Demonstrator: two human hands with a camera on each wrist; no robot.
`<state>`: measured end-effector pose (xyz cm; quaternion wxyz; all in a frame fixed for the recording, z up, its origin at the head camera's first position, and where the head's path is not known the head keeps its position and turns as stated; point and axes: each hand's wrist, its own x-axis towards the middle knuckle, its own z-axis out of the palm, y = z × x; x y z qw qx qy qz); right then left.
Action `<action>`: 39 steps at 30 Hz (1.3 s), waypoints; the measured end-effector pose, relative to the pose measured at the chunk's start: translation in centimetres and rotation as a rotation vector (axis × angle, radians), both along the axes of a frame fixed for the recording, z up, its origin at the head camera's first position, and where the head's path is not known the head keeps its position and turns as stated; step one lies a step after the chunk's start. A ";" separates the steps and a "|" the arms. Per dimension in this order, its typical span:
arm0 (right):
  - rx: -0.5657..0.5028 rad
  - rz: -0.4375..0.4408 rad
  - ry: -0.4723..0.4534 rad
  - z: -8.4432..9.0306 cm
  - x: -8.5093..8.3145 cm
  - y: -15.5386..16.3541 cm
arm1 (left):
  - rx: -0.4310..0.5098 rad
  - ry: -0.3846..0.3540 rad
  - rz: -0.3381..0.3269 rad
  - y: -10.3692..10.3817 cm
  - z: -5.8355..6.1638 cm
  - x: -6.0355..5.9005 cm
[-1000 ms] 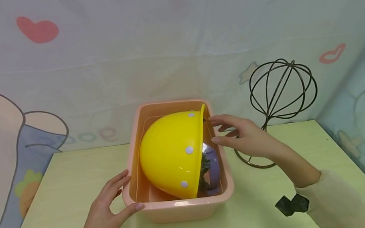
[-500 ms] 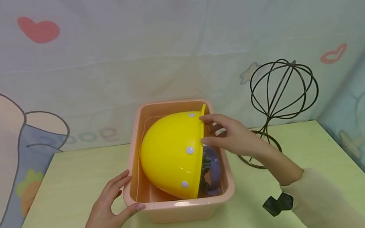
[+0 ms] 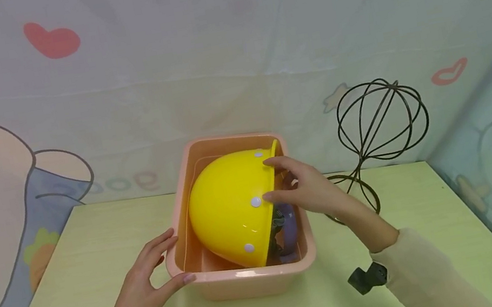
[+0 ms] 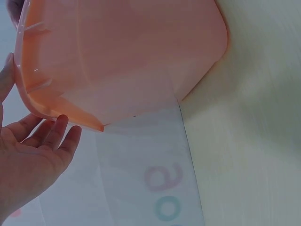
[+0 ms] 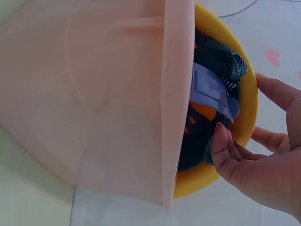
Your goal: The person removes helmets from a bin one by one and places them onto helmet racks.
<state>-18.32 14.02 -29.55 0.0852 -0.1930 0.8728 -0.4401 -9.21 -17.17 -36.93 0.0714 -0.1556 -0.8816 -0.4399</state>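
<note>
1. Yellow dotted helmet is laid on its side inside the pink bin; opening faced right, purple inner band exposed.
2. Rim is gripped by the right hand: two digits set on the outer shell, other fingers tucked inside the opening.
3. Left hand is spread wide at the bin's near-left corner; bin rim touched by thumb and fingertips.
4. Step, judged: helmet being grasped for lift-out, not yet raised.
5. Next move likely calls for: grip firmed, helmet drawn up past the walls, bin steadied, wire stand at right not knocked.
</note>
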 end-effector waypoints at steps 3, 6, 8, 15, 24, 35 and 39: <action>0.013 -0.011 -0.003 0.0 0.1 -0.2 | -0.001 -0.004 0.001 0.0 0.0 0.0; 0.017 -0.018 -0.006 0.0 0.1 -0.3 | 0.000 -0.004 0.000 0.1 0.1 0.0; 0.019 -0.014 0.003 -0.1 0.1 -0.4 | 0.004 -0.008 0.001 0.1 0.1 0.1; 0.003 0.012 0.042 -0.2 0.1 -0.7 | -0.001 -0.032 0.005 0.0 0.1 0.1; -0.040 0.017 0.021 -0.5 0.4 -0.9 | -0.006 -0.018 0.001 -0.1 0.1 0.1; -0.108 -0.044 -0.047 -0.7 1.2 -1.8 | -0.032 0.046 0.000 -0.1 0.0 0.1; -0.139 -0.056 -0.062 -0.8 1.3 -1.8 | -0.038 0.063 -0.001 0.0 0.0 0.0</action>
